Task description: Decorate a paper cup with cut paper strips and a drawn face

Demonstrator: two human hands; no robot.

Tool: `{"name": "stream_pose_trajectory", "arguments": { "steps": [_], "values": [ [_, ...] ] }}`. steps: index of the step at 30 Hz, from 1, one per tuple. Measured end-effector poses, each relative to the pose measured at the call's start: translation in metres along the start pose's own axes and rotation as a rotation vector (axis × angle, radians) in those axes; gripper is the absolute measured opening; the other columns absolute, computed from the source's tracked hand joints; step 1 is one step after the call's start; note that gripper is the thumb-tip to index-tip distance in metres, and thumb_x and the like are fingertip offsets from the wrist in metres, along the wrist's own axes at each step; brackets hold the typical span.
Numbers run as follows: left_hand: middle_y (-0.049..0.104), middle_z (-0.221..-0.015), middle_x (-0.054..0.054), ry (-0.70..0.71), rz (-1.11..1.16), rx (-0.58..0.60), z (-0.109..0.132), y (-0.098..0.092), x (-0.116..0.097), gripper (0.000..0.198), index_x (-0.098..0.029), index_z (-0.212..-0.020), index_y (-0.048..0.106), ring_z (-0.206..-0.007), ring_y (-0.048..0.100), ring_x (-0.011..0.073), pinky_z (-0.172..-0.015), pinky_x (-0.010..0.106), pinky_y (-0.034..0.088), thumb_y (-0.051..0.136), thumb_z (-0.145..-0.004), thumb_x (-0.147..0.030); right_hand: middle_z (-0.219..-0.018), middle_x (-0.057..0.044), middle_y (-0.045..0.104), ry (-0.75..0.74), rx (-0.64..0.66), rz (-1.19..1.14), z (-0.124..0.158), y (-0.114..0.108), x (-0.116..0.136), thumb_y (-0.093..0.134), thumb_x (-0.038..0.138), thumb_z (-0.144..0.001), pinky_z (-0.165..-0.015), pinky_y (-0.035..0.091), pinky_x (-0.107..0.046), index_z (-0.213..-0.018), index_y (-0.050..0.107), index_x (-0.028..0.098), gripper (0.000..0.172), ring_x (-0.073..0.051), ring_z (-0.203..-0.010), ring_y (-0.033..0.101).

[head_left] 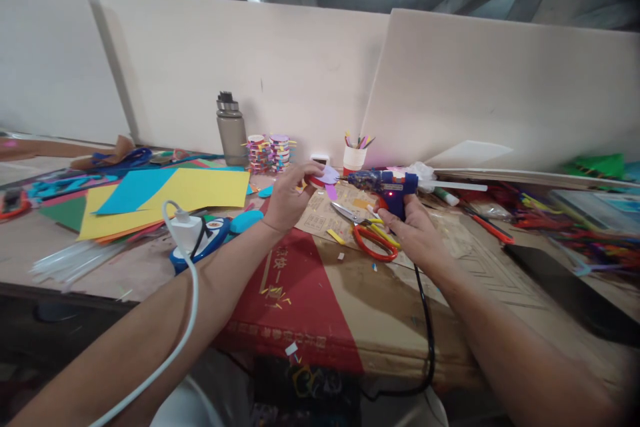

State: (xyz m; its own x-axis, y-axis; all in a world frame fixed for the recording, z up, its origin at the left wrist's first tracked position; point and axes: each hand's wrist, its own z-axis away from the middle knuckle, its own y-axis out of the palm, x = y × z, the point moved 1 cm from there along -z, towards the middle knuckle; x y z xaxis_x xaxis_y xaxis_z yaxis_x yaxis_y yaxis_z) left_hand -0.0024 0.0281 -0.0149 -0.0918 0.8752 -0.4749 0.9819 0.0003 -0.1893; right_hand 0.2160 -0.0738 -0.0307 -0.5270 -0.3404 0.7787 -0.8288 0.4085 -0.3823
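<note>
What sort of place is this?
Looks like a craft workspace, though I can't tell whether it's a home or a workshop: glue gun in the right hand, orange-handled scissors, coloured sheets.

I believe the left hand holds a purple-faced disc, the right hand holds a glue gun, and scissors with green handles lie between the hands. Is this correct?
Not fully: the scissors have orange handles, not green, as the head view shows. The left hand does hold a purple-faced disc, the right hand a glue gun, and the scissors lie between the hands.
</note>
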Motion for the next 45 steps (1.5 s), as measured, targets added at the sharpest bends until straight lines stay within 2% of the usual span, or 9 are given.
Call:
{"name": "stream_pose_trajectory", "arguments": {
  "steps": [5, 15, 21, 25, 29, 34, 39, 45],
  "values": [
    [0.071, -0.102, 0.006, -0.025, 0.023, -0.001, -0.001, 0.0, 0.0, 0.017, -0.022, -0.085, 0.068, -0.106, 0.063, 0.0199, -0.098, 0.035, 0.046, 0.069, -0.077, -0.007, -0.104, -0.006, 0.067, -0.01, 0.012, 0.006, 0.0, 0.0, 0.001, 0.059, 0.042, -0.083, -0.094, 0.047, -0.045, -0.108, 0.061, 0.023, 0.031, -0.023, -0.095, 0.06],
    [0.071, -0.104, 0.006, 0.032, -0.049, 0.022, -0.001, -0.001, 0.001, 0.014, -0.023, -0.088, 0.067, -0.109, 0.062, 0.0199, -0.099, 0.037, 0.046, 0.064, -0.082, -0.01, -0.107, -0.007, 0.067, -0.028, 0.007, -0.005, -0.001, 0.001, 0.001, 0.059, 0.044, -0.084, -0.093, 0.049, -0.044, -0.122, 0.056, 0.023, 0.044, -0.023, -0.094, 0.061],
    [0.071, -0.104, 0.005, 0.011, -0.049, 0.015, -0.001, -0.001, -0.002, 0.017, -0.022, -0.086, 0.067, -0.109, 0.062, 0.02, -0.1, 0.037, 0.045, 0.066, -0.078, -0.007, -0.109, -0.009, 0.066, -0.013, -0.005, 0.117, 0.001, -0.001, 0.003, 0.056, 0.043, -0.083, -0.094, 0.047, -0.044, -0.115, 0.06, 0.022, 0.038, -0.025, -0.099, 0.06],
    [0.072, -0.104, 0.005, 0.093, -0.126, 0.022, -0.001, -0.002, -0.002, 0.021, -0.022, -0.086, 0.066, -0.106, 0.063, 0.0188, -0.097, 0.035, 0.047, 0.063, -0.078, -0.002, -0.107, -0.01, 0.068, 0.035, -0.03, 0.259, 0.002, -0.005, 0.006, 0.055, 0.043, -0.082, -0.093, 0.046, -0.044, -0.115, 0.06, 0.021, 0.04, -0.028, -0.098, 0.06],
    [0.072, -0.105, 0.004, 0.18, -0.221, 0.034, -0.001, -0.003, 0.0, 0.022, -0.021, -0.087, 0.064, -0.104, 0.065, 0.0175, -0.096, 0.035, 0.049, 0.06, -0.08, -0.001, -0.105, -0.009, 0.069, -0.02, -0.006, 0.284, 0.001, -0.007, 0.008, 0.055, 0.04, -0.082, -0.089, 0.048, -0.042, -0.113, 0.062, 0.023, 0.036, -0.028, -0.096, 0.061],
    [0.073, -0.106, 0.004, 0.271, -0.254, 0.019, -0.001, -0.003, 0.003, 0.024, -0.021, -0.09, 0.062, -0.105, 0.065, 0.0166, -0.093, 0.034, 0.051, 0.06, -0.08, 0.0, -0.101, -0.009, 0.07, -0.012, 0.005, 0.322, 0.0, -0.01, 0.01, 0.054, 0.039, -0.082, -0.087, 0.049, -0.042, -0.11, 0.063, 0.023, 0.033, -0.029, -0.094, 0.063],
    [0.072, -0.107, 0.004, 0.277, -0.255, 0.027, -0.001, -0.003, 0.003, 0.024, -0.022, -0.091, 0.062, -0.106, 0.065, 0.0166, -0.094, 0.034, 0.051, 0.06, -0.08, 0.0, -0.101, -0.01, 0.071, -0.029, 0.021, 0.344, -0.001, -0.011, 0.012, 0.053, 0.038, -0.083, -0.085, 0.049, -0.041, -0.107, 0.063, 0.024, 0.029, -0.029, -0.095, 0.064],
    [0.072, -0.109, 0.006, 0.289, -0.28, 0.065, 0.0, -0.004, 0.004, 0.02, -0.021, -0.091, 0.063, -0.106, 0.065, 0.0171, -0.094, 0.035, 0.05, 0.058, -0.083, -0.004, -0.108, -0.012, 0.07, -0.028, 0.077, 0.296, -0.002, -0.009, 0.01, 0.052, 0.033, -0.084, -0.087, 0.049, -0.042, -0.118, 0.058, 0.02, 0.037, -0.029, -0.097, 0.064]
  ]
}}
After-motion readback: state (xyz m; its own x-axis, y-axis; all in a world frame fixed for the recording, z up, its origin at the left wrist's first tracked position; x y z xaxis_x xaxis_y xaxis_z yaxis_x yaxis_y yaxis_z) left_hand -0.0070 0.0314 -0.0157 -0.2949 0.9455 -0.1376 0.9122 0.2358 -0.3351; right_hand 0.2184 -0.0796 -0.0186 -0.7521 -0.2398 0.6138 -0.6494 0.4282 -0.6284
